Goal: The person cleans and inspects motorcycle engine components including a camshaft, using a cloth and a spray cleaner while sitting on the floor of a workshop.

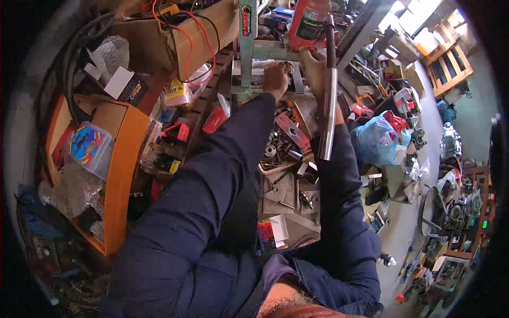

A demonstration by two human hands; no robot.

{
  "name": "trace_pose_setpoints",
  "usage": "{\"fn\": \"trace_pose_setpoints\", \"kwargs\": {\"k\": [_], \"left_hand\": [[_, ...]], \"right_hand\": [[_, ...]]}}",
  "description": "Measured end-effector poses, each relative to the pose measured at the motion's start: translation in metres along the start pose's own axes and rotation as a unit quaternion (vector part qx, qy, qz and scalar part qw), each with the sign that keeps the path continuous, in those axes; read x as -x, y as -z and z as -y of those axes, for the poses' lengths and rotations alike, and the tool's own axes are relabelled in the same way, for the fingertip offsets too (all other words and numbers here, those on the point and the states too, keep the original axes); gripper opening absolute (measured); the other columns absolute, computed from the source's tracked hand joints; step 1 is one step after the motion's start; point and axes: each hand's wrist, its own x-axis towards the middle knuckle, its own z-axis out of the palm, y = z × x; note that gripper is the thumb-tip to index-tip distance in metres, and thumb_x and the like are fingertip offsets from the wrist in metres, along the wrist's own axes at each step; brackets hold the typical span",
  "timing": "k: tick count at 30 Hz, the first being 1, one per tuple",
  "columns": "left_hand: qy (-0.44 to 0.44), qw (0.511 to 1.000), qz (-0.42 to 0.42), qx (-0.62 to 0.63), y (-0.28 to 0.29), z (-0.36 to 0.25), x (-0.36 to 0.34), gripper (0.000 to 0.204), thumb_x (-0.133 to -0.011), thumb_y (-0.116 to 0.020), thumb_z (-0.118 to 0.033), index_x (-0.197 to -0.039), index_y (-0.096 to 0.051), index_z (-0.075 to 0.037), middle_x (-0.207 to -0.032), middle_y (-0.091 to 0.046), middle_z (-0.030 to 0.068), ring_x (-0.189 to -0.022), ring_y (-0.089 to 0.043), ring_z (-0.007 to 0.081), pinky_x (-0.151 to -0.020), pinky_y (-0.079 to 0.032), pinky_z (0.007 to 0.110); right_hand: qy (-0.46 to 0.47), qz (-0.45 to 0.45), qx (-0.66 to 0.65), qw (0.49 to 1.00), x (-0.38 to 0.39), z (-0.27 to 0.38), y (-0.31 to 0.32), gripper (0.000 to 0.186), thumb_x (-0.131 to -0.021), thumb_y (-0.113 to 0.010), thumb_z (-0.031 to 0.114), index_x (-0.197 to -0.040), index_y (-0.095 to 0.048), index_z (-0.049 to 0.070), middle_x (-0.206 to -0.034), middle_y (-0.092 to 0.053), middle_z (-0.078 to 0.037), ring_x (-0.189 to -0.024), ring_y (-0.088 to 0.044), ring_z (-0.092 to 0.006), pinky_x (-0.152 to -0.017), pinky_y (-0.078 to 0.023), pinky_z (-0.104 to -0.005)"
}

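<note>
At the top middle, my left hand (276,79) is curled closed beside the press's green metal frame (246,66). A small shiny metal piece (290,69) shows at its fingertips; I cannot make out its kind. My right hand (314,70) is just to its right, near a flat grey metal plate (298,85). Its fingers are partly hidden, so I cannot tell what they grip. A long shiny metal pipe (329,111) slants down in front of my right wrist. Just beyond the right hand stands a clear bottle of red fluid (309,24).
Below my hands lies a tray of loose metal parts (273,146). An orange box (122,175) and a cardboard box (159,45) stand at left, with red and black cables (192,53). To the right are a blue plastic bag (374,138) and cluttered tools.
</note>
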Motion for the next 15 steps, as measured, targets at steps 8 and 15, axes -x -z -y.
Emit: {"fn": "trace_pose_setpoints", "kwargs": {"k": [8,15], "left_hand": [[-0.05,0.997,-0.037,-0.033,0.016,-0.004,-0.01,0.019,-0.086,-0.054,-0.02,-0.088,-0.068,-0.007,-0.09,-0.066,0.0153,-0.093,-0.062,0.0315,-0.083,-0.047,0.043],[-0.037,0.998,0.046,-0.003,0.013,-0.013,-0.017,0.02,-0.083,-0.052,-0.012,-0.093,-0.067,-0.003,-0.09,-0.066,0.0217,-0.088,-0.062,0.0397,-0.078,-0.048,0.049]], "right_hand": [[0.361,-0.122,0.457,0.804,-0.004,0.012,-0.015,0.02,-0.086,-0.066,0.03,-0.081,-0.059,0.012,-0.072,-0.065,-0.012,-0.059,-0.064,-0.0278,-0.049,-0.046,-0.0386],[0.311,-0.013,0.343,0.886,0.013,0.019,0.04,0.027,-0.094,-0.054,0.02,-0.079,-0.06,-0.002,-0.07,-0.061,-0.022,-0.067,-0.064,-0.0382,-0.053,-0.044,-0.0453]]}}
